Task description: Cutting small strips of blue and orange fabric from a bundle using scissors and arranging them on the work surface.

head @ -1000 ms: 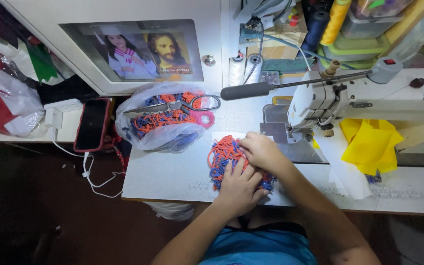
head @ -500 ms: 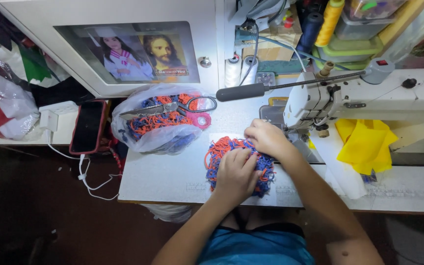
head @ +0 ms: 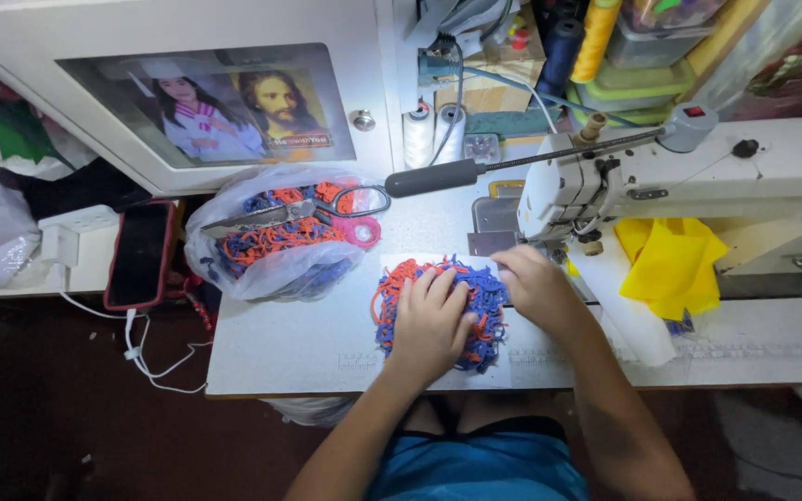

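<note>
- The left hand is lying flat, fingers spread, pressing down on a pile of orange and blue cords near the front edge of the worktop; it is pressing, not clenching.
- The right hand is resting on the right side of the same pile, fingers curling over it toward the sewing machine; I cannot tell whether it is pinching any cords.
- The pile is sitting on a white sheet, just in front of the machine's needle area.
- The cords are looking soft, light and loosely tangled, so they are likely to spring apart and snag; gathering the bundle from both sides or pinching it at its thick middle seems the safest hold.
- A yellow cloth is lying to the right, under the machine's arm.
- A clear plastic bag holding more cords is sitting toward the worktop's back left corner, with scissors lying on top.
- A phone on a charging cable is lying just beyond the left edge.
- Spools of thread are standing at the back.
</note>
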